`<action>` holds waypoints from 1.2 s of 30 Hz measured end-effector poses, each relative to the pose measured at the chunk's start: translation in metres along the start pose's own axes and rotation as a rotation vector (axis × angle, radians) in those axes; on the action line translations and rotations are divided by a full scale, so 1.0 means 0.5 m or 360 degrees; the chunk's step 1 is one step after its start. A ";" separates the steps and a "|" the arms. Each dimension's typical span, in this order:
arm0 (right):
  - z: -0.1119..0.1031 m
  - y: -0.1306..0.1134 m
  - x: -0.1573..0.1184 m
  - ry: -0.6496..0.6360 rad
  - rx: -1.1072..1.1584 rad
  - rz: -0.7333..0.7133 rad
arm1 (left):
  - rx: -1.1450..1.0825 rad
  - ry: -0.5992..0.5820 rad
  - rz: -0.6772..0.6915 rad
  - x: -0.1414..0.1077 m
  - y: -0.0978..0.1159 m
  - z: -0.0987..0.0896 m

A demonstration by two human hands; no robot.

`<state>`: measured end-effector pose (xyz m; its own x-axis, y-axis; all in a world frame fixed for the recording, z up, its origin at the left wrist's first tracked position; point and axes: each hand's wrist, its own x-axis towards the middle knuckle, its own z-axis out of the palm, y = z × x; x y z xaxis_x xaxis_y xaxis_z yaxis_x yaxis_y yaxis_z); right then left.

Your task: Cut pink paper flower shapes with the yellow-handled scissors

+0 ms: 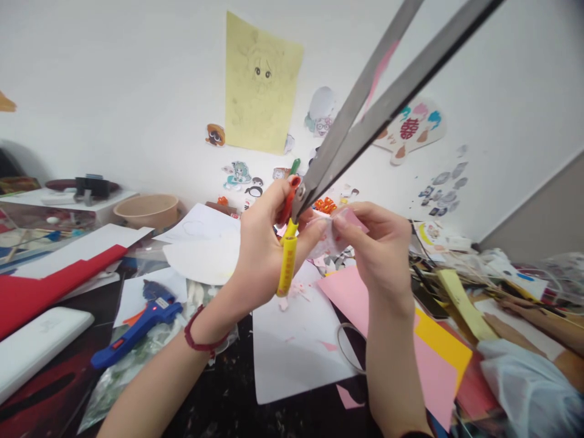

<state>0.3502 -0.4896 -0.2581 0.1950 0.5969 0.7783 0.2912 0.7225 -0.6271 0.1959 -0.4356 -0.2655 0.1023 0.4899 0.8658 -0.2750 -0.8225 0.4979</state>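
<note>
My left hand (264, 249) holds a pair of scissors (297, 201) with red and yellow handles. The blades point up and to the right, a little apart, with a pink sliver of paper along one of them. Its thumb also touches a small piece of pink paper (335, 238). My right hand (381, 243) pinches that piece between thumb and fingers. Below the hands a white sheet (292, 359) carries small pink scraps. A larger pink sheet (351, 292) lies beside it, partly behind my right forearm.
At left are a blue glue gun (137, 328), a white power bank (43, 350), red card (55, 283) and a beige bowl (146, 210). Yellow paper (442, 344) and a metal ring (340, 353) lie near my right arm. Another person's arm (538, 316) reaches in at right.
</note>
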 end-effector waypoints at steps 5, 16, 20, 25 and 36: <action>0.002 -0.005 -0.001 0.0016 -0.0027 -0.0132 | -0.0230 -0.0021 -0.0115 0.002 0.013 0.006; -0.007 -0.021 -0.005 -0.0062 -0.0134 -0.0224 | -0.0224 -0.0103 -0.0142 0.007 0.019 -0.001; -0.014 -0.022 -0.005 -0.0104 -0.0171 -0.0156 | -0.0161 -0.0128 -0.0148 0.006 0.019 -0.004; -0.020 -0.025 -0.005 -0.0131 -0.0198 -0.0166 | -0.0117 -0.0215 -0.0163 0.004 0.012 -0.008; -0.012 -0.021 0.001 0.0584 -0.0299 -0.0670 | 0.1041 -0.0236 0.0366 0.016 0.023 -0.018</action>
<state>0.3528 -0.4991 -0.2511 0.3280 0.0881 0.9406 0.5684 0.7769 -0.2710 0.1849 -0.4384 -0.2530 0.2527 0.2764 0.9272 0.3206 -0.9281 0.1893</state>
